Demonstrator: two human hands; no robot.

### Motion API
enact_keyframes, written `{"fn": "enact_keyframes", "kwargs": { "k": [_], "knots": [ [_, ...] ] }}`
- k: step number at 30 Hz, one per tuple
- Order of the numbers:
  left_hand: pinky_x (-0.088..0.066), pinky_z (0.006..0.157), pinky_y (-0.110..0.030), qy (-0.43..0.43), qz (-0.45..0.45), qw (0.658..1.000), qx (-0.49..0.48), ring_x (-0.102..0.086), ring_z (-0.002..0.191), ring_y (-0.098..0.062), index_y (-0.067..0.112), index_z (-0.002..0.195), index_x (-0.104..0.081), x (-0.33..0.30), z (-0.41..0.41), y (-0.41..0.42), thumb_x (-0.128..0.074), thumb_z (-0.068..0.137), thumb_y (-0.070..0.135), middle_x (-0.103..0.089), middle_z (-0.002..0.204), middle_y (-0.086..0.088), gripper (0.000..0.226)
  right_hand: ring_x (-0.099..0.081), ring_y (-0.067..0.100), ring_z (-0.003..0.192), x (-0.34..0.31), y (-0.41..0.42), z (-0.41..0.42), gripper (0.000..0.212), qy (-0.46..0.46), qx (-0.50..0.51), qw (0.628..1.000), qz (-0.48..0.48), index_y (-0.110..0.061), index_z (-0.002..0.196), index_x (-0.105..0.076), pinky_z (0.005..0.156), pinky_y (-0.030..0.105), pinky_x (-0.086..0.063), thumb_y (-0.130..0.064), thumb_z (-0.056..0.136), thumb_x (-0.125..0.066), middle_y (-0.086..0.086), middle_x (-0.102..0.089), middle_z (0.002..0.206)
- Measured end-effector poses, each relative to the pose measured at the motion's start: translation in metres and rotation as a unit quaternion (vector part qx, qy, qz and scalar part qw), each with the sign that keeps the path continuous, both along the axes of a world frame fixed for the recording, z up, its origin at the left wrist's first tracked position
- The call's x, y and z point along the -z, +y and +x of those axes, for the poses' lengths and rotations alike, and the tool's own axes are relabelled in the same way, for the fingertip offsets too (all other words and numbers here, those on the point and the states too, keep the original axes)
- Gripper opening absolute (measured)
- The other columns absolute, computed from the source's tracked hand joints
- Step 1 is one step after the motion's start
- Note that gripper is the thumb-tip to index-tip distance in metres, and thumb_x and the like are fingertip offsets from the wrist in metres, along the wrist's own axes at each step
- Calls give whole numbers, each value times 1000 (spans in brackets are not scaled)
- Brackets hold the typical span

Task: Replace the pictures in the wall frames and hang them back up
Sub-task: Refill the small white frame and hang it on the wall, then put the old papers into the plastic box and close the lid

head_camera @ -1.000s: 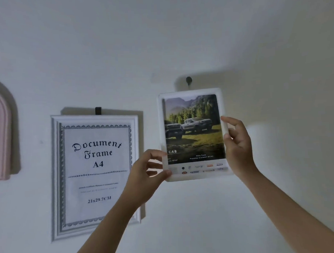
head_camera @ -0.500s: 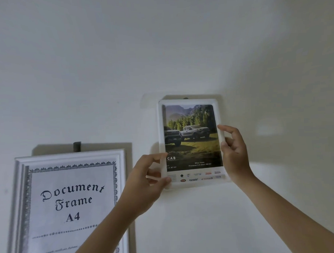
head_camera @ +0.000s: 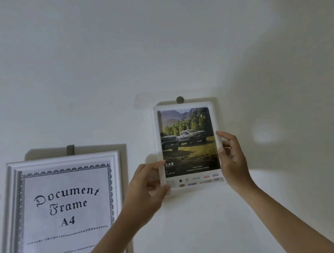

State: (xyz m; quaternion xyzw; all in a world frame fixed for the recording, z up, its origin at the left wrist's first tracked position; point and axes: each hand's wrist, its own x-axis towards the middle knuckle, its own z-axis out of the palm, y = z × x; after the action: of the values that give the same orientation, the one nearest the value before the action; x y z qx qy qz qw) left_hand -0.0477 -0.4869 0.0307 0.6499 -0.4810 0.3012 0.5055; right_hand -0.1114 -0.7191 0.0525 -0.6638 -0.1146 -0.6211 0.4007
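Note:
A small white frame point(head_camera: 184, 105) with a picture of two trucks in a forest is held flat against the white wall. Its top edge sits just under a round wall hook point(head_camera: 180, 99) on a clear adhesive strip. My left hand point(head_camera: 145, 191) pinches the frame's lower left corner, thumb on the front. My right hand point(head_camera: 232, 162) grips the right edge near the bottom. Whether the frame hangs on the hook is hidden behind it.
A larger white A4 document frame point(head_camera: 114, 166) with "Document Frame A4" paper hangs lower left from a dark hook point(head_camera: 70, 149). Bare white wall point(head_camera: 159, 41) spreads above and to the right.
The small frame has come down a little from where it covered the hook, so the hook shows above its top edge again. My view has tilted up and right since a second ago.

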Motion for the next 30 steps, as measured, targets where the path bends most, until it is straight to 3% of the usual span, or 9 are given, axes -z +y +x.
{"fn": "enact_keyframes", "kwargs": {
  "k": [2, 6, 9, 11, 17, 22, 30],
  "knots": [
    [-54, 76, -23, -11, -9, 1000, -26, -63, 79, -11, 38, 114, -55, 3, 0, -1, -72, 76, 9, -54, 104, 8, 51, -51, 5, 106, 7, 3, -2, 35, 5, 16, 1000, 0, -30, 127, -46, 80, 7, -43, -22, 92, -44, -2, -50, 118],
    [-50, 70, -15, -32, -22, 998, -54, -60, 80, -8, 33, 117, -55, 6, -1, -3, -71, 77, 11, -51, 106, 9, 48, -52, 9, 111, 19, 9, -5, 43, 25, 21, 999, 4, -34, 127, -43, 80, 8, -46, -36, 84, -44, -7, -41, 122],
    [-47, 68, -11, -41, -18, 996, -72, -56, 86, -3, 32, 120, -53, 9, -3, -3, -70, 78, 14, -48, 107, 11, 49, -50, 13, 116, 25, 9, -8, 54, 38, 29, 999, 1, -33, 132, -41, 95, 22, -44, -46, 80, -45, -8, -38, 122],
    [-47, 68, -11, -39, -15, 996, -78, -53, 88, 0, 32, 122, -51, 10, -5, -3, -69, 79, 17, -47, 108, 12, 50, -49, 15, 119, 25, 11, -10, 54, 54, 33, 998, 3, -31, 135, -39, 100, 32, -44, -40, 82, -45, -8, -37, 123],
    [-47, 76, -12, -3, 6, 996, -92, -54, 92, -3, 28, 130, -42, 12, -18, 6, -69, 80, 19, -47, 113, 10, 58, -39, 19, 127, 24, 20, -20, 62, 105, 73, 992, -7, -28, 141, -31, 107, 41, -38, -38, 82, -47, -2, -37, 134],
    [-43, 77, -23, 71, 50, 988, -129, -53, 99, -8, 24, 138, -29, 24, -43, 29, -67, 81, 28, -44, 122, 10, 69, -27, 24, 136, 31, 39, -45, 64, 159, 121, 980, -4, -24, 147, -21, 109, 42, -28, -25, 92, -55, 3, -32, 148],
    [-40, 81, -24, 194, 101, 974, -65, -52, 102, -12, 22, 137, -30, 109, -112, 60, -66, 82, 26, -47, 127, 1, 66, -30, 23, 132, 113, 101, -128, 64, 252, 142, 957, 39, -24, 145, -22, 99, 32, -28, -23, 91, -55, 6, -42, 139]
  ]
}}
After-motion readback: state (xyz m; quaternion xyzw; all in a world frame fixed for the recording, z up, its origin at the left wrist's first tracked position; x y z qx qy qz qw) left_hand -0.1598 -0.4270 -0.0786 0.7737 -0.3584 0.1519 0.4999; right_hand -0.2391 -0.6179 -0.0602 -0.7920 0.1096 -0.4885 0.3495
